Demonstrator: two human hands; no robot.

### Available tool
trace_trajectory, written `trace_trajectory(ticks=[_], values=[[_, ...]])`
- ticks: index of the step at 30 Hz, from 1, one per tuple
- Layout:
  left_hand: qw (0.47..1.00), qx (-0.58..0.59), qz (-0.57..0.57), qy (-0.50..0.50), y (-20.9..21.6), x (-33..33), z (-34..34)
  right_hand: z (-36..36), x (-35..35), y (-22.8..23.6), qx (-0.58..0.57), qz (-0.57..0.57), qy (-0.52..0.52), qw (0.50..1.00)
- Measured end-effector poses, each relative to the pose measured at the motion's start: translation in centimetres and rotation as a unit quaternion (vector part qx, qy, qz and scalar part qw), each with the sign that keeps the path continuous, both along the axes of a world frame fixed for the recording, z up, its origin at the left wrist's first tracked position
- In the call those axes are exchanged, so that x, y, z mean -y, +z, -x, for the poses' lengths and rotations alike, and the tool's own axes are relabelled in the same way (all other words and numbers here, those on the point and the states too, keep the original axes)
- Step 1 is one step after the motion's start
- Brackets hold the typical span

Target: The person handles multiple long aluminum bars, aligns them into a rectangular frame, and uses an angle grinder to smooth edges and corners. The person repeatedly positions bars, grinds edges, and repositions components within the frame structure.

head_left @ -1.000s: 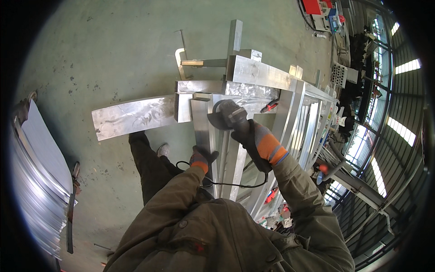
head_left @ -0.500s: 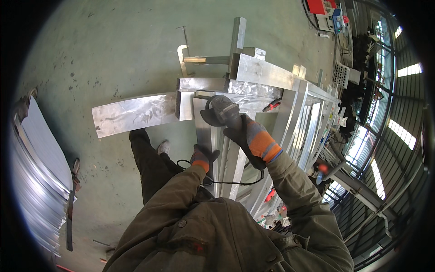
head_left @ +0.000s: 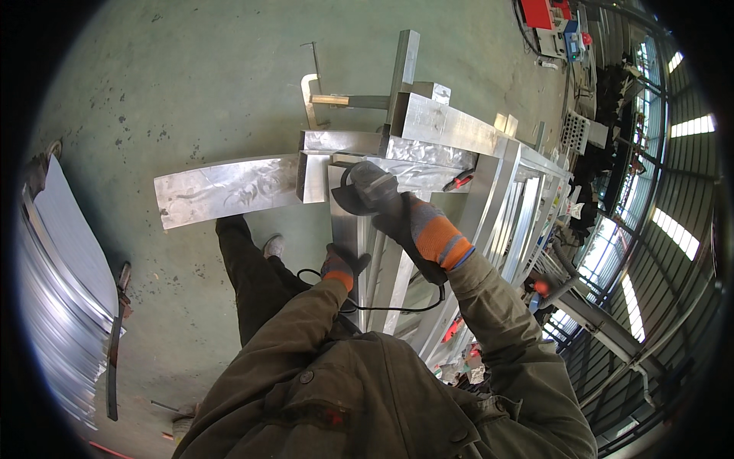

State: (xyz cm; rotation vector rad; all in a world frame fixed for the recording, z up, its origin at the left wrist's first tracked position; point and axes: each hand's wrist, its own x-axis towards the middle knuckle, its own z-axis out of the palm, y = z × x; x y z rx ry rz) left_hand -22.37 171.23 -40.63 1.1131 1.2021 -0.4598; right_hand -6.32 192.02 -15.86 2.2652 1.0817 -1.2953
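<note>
Gripping grinder [head_left: 372, 187], apparently touching metal tube [head_left: 348, 229]

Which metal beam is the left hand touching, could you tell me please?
The metal beam with the grinder near its far end; the left hand rests on this one, and no hand touches the others.

Wears an olive-brown jacket [head_left: 359, 382] with long, creased sleeves [head_left: 497, 317]. Bears round, dark buttons [head_left: 306, 377], a seam [head_left: 400, 382] running down the front and a small red mark [head_left: 334, 418] on the chest. Covers the right hand [head_left: 420, 229] with a glove [head_left: 441, 239]: dark at the fingers, banded grey and orange behind, edged blue at the cuff. Shows similar dark, grey and orange on the left hand [head_left: 344, 266]. Includes dark trousers [head_left: 248, 279] and a greyish shoe [head_left: 274, 246].
</note>
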Motion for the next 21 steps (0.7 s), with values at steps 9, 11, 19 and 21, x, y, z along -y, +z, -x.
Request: trace_trajectory(ticks=[9, 11, 19, 21], values=[[0.999, 0.004, 0.032, -0.033, -1.0, 0.5, -0.1, -0.7, 0.4, 4.3, -0.069, -0.022, -0.241, 0.968], [1.0, 0.004, 0.024, -0.02, -1.5, 1.2, -0.2, -0.6, 1.0, 4.4, -0.079, -0.026, -0.212, 0.974], [0.999, 0.04, -0.006, -0.02, -1.5, 0.8, 0.0, 0.2, -0.1, 2.0, -0.038, -0.006, -0.104, 0.994], [0.999, 0.029, 0.024, 0.007, -0.5, -0.1, 0.1, 0.2, -0.5, 2.0, -0.017, 0.014, -0.095, 0.995]])
